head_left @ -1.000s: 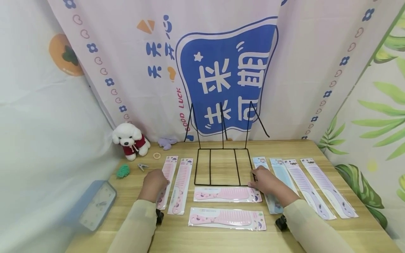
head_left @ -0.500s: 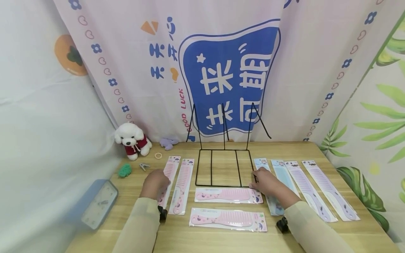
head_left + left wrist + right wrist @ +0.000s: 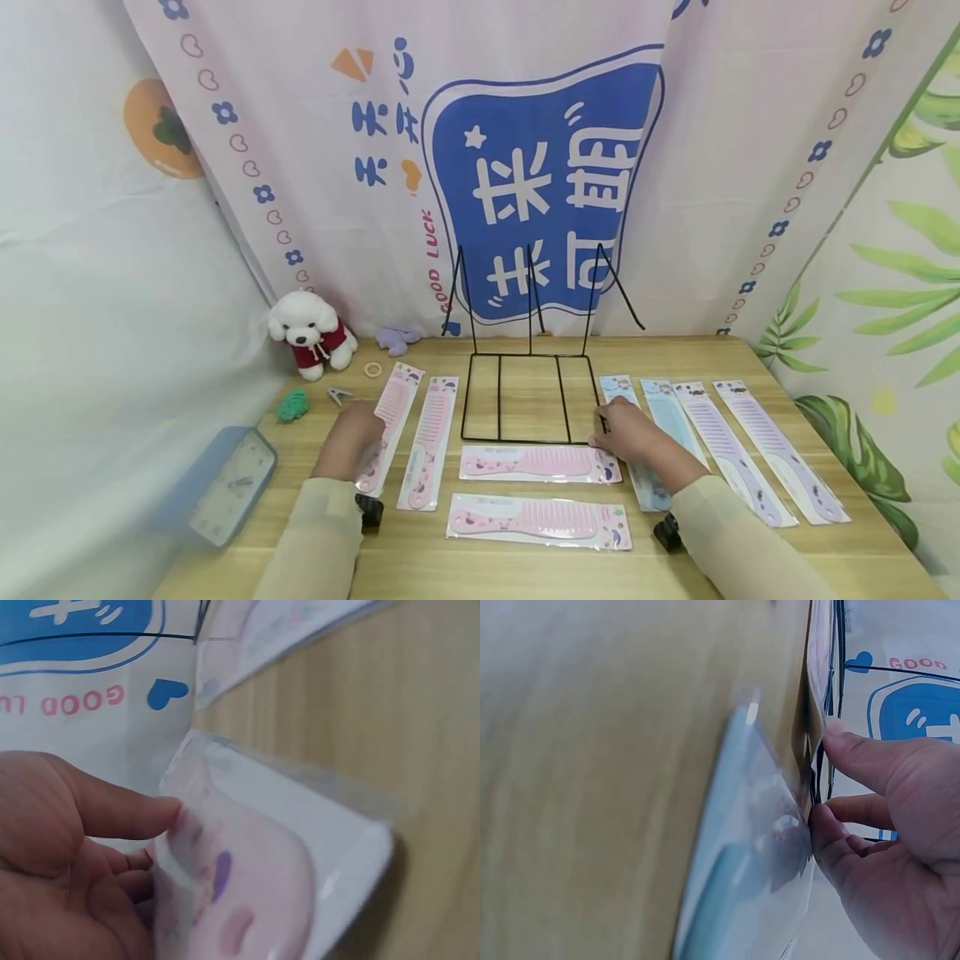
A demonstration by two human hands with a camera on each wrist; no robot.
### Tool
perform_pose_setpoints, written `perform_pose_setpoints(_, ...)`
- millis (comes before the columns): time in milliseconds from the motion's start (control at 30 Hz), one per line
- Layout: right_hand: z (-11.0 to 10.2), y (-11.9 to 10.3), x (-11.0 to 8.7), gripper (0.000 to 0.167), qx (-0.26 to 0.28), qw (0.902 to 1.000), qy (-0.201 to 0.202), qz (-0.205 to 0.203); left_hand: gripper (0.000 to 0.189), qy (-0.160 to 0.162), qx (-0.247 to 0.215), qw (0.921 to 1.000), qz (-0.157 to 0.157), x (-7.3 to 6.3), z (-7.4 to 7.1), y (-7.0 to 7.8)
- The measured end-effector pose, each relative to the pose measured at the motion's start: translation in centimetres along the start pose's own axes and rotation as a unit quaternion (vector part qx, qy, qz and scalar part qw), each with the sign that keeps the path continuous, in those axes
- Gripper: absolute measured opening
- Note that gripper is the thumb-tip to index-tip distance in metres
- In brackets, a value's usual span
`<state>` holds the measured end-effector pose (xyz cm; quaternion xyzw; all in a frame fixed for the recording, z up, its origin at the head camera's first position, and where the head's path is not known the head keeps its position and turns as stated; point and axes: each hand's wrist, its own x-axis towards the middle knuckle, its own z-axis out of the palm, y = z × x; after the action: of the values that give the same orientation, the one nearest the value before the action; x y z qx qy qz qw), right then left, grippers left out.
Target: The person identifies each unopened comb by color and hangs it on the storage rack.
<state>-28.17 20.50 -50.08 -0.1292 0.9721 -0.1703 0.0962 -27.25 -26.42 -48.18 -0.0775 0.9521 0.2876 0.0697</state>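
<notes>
My left hand [image 3: 348,440] pinches the leftmost packaged pink comb [image 3: 397,404] by its side edge. In the left wrist view, the thumb lies over the edge of this clear pack [image 3: 274,855], which is tilted with one side off the wood. My right hand [image 3: 636,429] grips the front right corner of a black wire rack [image 3: 517,440], thumb and forefinger close together at the wire. Beneath that hand lies a packaged blue comb [image 3: 618,385], partly hidden by it. A second upright pink comb [image 3: 431,437] lies right of the left hand.
Two pink combs [image 3: 540,462] lie crosswise in front of the rack. Another blue comb [image 3: 670,408] and two purple combs [image 3: 780,442] lie at right. A plush dog [image 3: 303,325], green hair tie [image 3: 292,406], small clip [image 3: 339,394], wooden ring [image 3: 372,369] and clock [image 3: 232,483] stand at left.
My left hand has moved slightly left and toward me, and the leftmost pink comb has turned, its top swung right and its lower end left. The right hand stays at the rack corner.
</notes>
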Motion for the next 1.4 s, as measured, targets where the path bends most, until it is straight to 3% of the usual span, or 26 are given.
perform_pose_setpoints(233,0.4,0.0,0.1,0.062,0.006,1.0000,0.002,0.001,0.047,-0.013,-0.076,0.9965,-0.032,-0.1,-2.1,-0.6)
perform_pose_setpoints(333,0.2,0.0,0.1,0.063,0.009,0.9999,0.003,0.006,0.041,-0.003,-0.095,0.9953,-0.017,-0.2,-3.0,-0.5)
perform_pose_setpoints(533,-0.1,0.0,0.0,0.062,0.014,0.9998,0.007,0.008,0.035,0.038,-0.130,0.9899,0.043,-1.3,-4.3,0.6)
perform_pose_setpoints(633,0.0,0.0,-0.1,0.062,0.017,0.9998,0.007,0.006,0.035,0.042,-0.198,0.9776,0.056,-1.8,-4.5,1.1)
perform_pose_setpoints(800,0.1,0.1,-0.1,0.061,0.016,0.9998,0.009,0.004,0.035,0.019,-0.327,0.9399,0.095,-2.6,-4.5,1.6)
perform_pose_setpoints(867,0.1,0.1,-0.1,0.061,0.014,0.9998,0.010,0.004,0.032,0.009,-0.352,0.9276,0.125,-2.8,-4.4,1.6)
perform_pose_setpoints(967,0.0,0.1,-0.1,0.062,0.013,0.9999,0.009,0.006,0.024,-0.002,-0.360,0.9175,0.168,-3.0,-4.3,1.2)
perform_pose_setpoints(1167,0.1,0.2,0.1,0.062,0.009,0.9999,0.008,0.007,0.017,-0.036,-0.340,0.9121,0.227,-3.0,-3.7,0.8)
perform_pose_setpoints(1400,0.3,0.4,0.4,0.062,0.010,0.9999,0.008,0.008,0.022,-0.048,-0.299,0.9254,0.228,-3.4,-3.5,2.0)
